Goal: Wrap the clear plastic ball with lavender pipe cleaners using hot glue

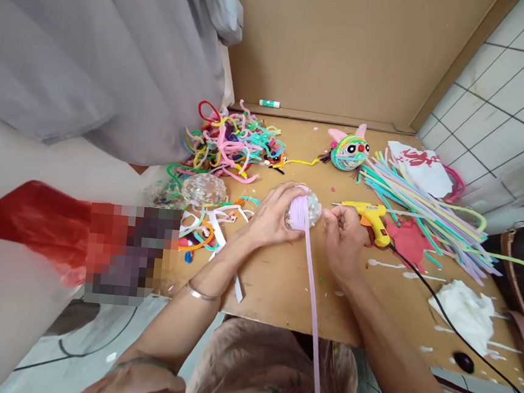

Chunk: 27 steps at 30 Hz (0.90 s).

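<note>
My left hand (273,216) curls around the clear ball (314,207) from its left side, fingers over the top and thumb beneath, in the middle of the table (277,286), held in front of me over the near half. I judge this grip both steadies the ball and keeps the lilac windings (295,215) pressed flat, since they cover the side in my palm and leave the bare side facing right. From the windings a lilac strip (312,299) hangs past the table's near edge into my lap; its length seems to leave it nowhere else to go.

My right hand (344,240) stands just beside the ball, apart from it, fingers curled and thumb against forefinger. Whether something thin sits between those tips, I cannot tell.

Just beyond that hand lies the yellow glue gun (370,221), nozzle toward the ball, probably so placed for easy reach. Straight coloured stems (425,214) spread toward the right edge, likely kept apart from the tangled ones (230,145) in the far left corner, so single lengths pull out cleanly. A wound animal head (351,152) sits near the far edge, perhaps there as a pattern to look at.
</note>
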Available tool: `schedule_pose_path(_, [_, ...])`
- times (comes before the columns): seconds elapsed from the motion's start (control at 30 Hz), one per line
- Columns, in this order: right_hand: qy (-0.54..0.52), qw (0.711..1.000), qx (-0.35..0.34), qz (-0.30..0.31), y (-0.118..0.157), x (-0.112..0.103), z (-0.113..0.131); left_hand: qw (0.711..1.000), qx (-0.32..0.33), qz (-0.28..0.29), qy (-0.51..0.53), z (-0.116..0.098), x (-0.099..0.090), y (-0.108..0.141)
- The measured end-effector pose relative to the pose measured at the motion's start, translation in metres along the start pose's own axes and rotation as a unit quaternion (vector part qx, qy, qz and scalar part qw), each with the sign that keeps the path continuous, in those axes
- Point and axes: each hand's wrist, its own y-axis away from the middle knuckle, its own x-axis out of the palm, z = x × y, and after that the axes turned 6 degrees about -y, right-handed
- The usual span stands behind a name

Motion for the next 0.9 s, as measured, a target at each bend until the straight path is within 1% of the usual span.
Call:
schedule_pose_path(0.13, [0.019, 1.000, -0.015, 0.008, 0.001, -0.001, -0.002, 0.999, -0.026, -0.018, 0.029, 0.002, -0.001, -0.001])
schedule_pose_path(0.23, [0.037, 0.999, -0.032, 0.007, 0.000, -0.002, -0.002, 0.997, -0.054, -0.014, 0.049, 0.007, 0.000, -0.001])
schedule_pose_path(0.3, [0.039, 0.999, -0.035, 0.009, -0.002, -0.003, -0.003, 0.993, -0.082, -0.006, 0.081, 0.010, 0.001, -0.002])
schedule_pose_path(0.4, [0.034, 0.999, -0.028, 0.028, -0.003, -0.004, -0.006, 0.981, -0.135, 0.025, 0.134, 0.012, 0.001, -0.004])
schedule_pose_path(0.5, [0.019, 0.998, -0.009, 0.051, -0.002, -0.005, -0.008, 0.966, -0.178, 0.076, 0.173, 0.010, -0.004, -0.010])
schedule_pose_path(0.63, [-0.039, 0.995, 0.046, 0.073, 0.000, -0.004, -0.011, 0.940, -0.199, 0.154, 0.231, 0.007, -0.014, -0.022])
schedule_pose_path(0.73, [-0.097, 0.990, 0.071, 0.069, 0.000, -0.005, -0.012, 0.925, -0.212, 0.187, 0.253, 0.010, -0.017, -0.029])
schedule_pose_path(0.8, [-0.109, 0.990, 0.062, 0.060, -0.001, -0.006, -0.010, 0.924, -0.224, 0.171, 0.260, 0.013, -0.016, -0.031])
schedule_pose_path(0.9, [-0.099, 0.993, 0.024, 0.054, -0.001, -0.006, -0.006, 0.918, -0.232, 0.167, 0.274, 0.018, -0.014, -0.030])
